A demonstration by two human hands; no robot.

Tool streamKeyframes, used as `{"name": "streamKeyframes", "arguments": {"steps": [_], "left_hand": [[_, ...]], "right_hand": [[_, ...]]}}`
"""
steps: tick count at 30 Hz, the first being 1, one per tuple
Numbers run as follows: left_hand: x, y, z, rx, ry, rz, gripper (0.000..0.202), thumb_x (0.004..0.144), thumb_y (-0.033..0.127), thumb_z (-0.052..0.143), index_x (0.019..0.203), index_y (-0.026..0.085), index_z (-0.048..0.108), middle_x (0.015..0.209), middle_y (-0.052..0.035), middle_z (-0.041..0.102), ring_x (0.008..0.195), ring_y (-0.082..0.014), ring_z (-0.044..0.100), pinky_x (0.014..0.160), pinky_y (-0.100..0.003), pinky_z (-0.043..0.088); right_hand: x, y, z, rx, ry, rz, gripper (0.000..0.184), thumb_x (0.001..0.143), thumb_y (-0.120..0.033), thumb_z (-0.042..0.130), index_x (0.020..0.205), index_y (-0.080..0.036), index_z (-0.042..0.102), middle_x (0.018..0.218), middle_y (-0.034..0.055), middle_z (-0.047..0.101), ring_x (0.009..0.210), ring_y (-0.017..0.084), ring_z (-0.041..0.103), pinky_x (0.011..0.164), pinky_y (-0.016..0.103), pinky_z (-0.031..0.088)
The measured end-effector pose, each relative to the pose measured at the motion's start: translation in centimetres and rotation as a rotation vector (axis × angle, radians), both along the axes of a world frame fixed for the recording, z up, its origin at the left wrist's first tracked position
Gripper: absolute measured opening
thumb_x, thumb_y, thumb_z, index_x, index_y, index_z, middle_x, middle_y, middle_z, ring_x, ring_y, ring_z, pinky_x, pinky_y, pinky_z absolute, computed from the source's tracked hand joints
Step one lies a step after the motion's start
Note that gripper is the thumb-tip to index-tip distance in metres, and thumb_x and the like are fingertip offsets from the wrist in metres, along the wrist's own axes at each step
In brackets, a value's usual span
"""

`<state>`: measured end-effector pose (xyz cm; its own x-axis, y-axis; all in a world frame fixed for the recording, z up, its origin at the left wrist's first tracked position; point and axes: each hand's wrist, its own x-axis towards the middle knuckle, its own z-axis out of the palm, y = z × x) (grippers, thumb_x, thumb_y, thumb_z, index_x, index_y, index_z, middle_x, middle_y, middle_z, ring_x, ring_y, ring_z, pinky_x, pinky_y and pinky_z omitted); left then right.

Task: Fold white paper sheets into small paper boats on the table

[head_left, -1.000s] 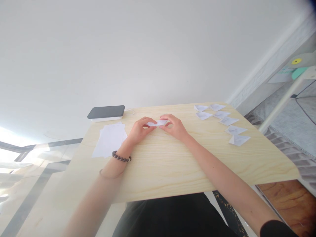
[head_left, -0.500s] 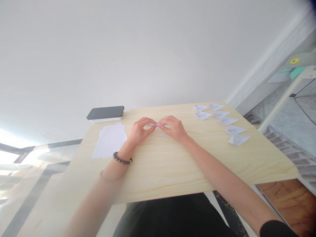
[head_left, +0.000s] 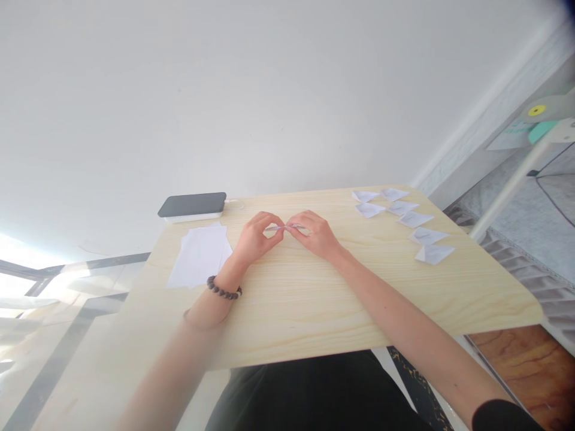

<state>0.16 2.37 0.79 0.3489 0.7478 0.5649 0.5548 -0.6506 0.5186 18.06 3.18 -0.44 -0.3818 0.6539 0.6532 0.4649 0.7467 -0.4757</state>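
A small folded paper [head_left: 272,228], seen nearly edge-on, is pinched between both hands just above the table. My left hand [head_left: 257,236], with a dark bead bracelet at the wrist, grips its left part between thumb and fingers. On the other side, my right hand [head_left: 316,232] pinches the right part the same way. The fingertips of the two hands almost meet at the paper's middle. Fingers cover much of the paper, so its full shape is hidden.
Several folded paper boats [head_left: 415,219] stand in rows at the table's right. White paper sheets [head_left: 200,256] lie at the left, below a dark-topped device [head_left: 193,205] with a white cable. The pale wooden table [head_left: 305,317] meets a white wall [head_left: 278,96] behind.
Both hands keep their pinch on the folded paper, with only a tiny shift of the fingers and the paper's tilt. Everything else stays in place.
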Motion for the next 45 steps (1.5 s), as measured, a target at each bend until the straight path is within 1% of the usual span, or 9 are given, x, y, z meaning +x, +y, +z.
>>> {"name": "streamKeyframes", "arguments": {"steps": [4, 9, 13, 20, 26, 34, 40, 45], "left_hand": [[-0.14, 0.08, 0.05, 0.016, -0.009, 0.004, 0.008, 0.076, 0.022, 0.053, 0.081, 0.019, 0.059, 0.084, -0.0022, 0.061, 0.083, -0.0143, 0.056, 0.079, -0.027, 0.043], [-0.12, 0.09, 0.04, 0.043, -0.01, -0.014, 0.009, 0.075, 0.019, 0.052, 0.079, 0.018, 0.06, 0.083, -0.003, 0.061, 0.082, -0.0144, 0.056, 0.078, -0.026, 0.043], [0.01, 0.06, -0.08, 0.052, 0.017, -0.031, 0.009, 0.075, 0.018, 0.052, 0.081, 0.018, 0.06, 0.084, -0.0035, 0.061, 0.083, -0.0147, 0.056, 0.077, -0.027, 0.044], [-0.2, 0.3, -0.4, 0.09, 0.022, 0.023, 0.006, 0.075, 0.02, 0.054, 0.08, 0.018, 0.058, 0.081, -0.0019, 0.061, 0.08, -0.0143, 0.056, 0.075, -0.027, 0.044], [-0.07, 0.29, -0.35, 0.133, 0.017, -0.003, 0.006, 0.076, 0.018, 0.054, 0.079, 0.017, 0.059, 0.081, -0.0025, 0.061, 0.079, -0.0135, 0.056, 0.073, -0.026, 0.045], [-0.07, 0.22, -0.29, 0.121, 0.008, 0.018, 0.006, 0.075, 0.018, 0.055, 0.08, 0.017, 0.058, 0.082, -0.0024, 0.062, 0.08, -0.0141, 0.056, 0.075, -0.027, 0.045], [-0.11, 0.27, -0.16, 0.149, 0.014, -0.02, 0.006, 0.076, 0.018, 0.054, 0.08, 0.017, 0.059, 0.082, -0.0035, 0.062, 0.081, -0.0146, 0.056, 0.075, -0.028, 0.046], [-0.01, 0.19, -0.12, 0.13, 0.023, -0.008, 0.007, 0.076, 0.019, 0.054, 0.081, 0.018, 0.059, 0.084, -0.0036, 0.062, 0.083, -0.0148, 0.057, 0.077, -0.028, 0.046]], "right_hand": [[0.19, -0.03, 0.16, -0.015, -0.001, -0.005, 0.014, 0.084, -0.026, 0.046, 0.083, -0.022, 0.059, 0.085, 0.0029, 0.064, 0.084, 0.016, 0.055, 0.08, 0.029, 0.043], [0.19, 0.0, -0.08, 0.009, -0.001, 0.004, 0.012, 0.083, -0.027, 0.049, 0.083, -0.021, 0.059, 0.085, 0.0028, 0.064, 0.083, 0.015, 0.055, 0.078, 0.028, 0.043], [0.04, 0.03, -0.25, 0.025, -0.022, 0.013, 0.013, 0.084, -0.027, 0.047, 0.083, -0.021, 0.058, 0.085, 0.0032, 0.064, 0.083, 0.016, 0.054, 0.078, 0.03, 0.043], [0.28, 0.15, -0.02, 0.035, -0.041, 0.008, 0.012, 0.085, -0.022, 0.044, 0.084, -0.02, 0.056, 0.084, 0.0029, 0.062, 0.082, 0.016, 0.053, 0.077, 0.03, 0.042], [0.25, 0.17, -0.22, 0.043, -0.074, -0.006, 0.011, 0.084, -0.025, 0.047, 0.087, -0.02, 0.057, 0.086, 0.0032, 0.063, 0.082, 0.017, 0.054, 0.078, 0.032, 0.041], [0.42, 0.24, 0.1, 0.04, -0.051, 0.011, 0.016, 0.086, -0.025, 0.044, 0.086, -0.02, 0.058, 0.085, 0.0033, 0.063, 0.083, 0.015, 0.054, 0.077, 0.029, 0.043], [0.46, 0.32, -0.07, 0.061, -0.072, -0.005, 0.014, 0.084, -0.027, 0.048, 0.086, -0.02, 0.06, 0.084, 0.0024, 0.065, 0.081, 0.015, 0.054, 0.078, 0.03, 0.042], [0.49, 0.33, -0.02, 0.067, -0.072, -0.006, 0.016, 0.086, -0.027, 0.046, 0.086, -0.021, 0.061, 0.082, 0.0024, 0.065, 0.08, 0.015, 0.055, 0.077, 0.029, 0.043]]}}
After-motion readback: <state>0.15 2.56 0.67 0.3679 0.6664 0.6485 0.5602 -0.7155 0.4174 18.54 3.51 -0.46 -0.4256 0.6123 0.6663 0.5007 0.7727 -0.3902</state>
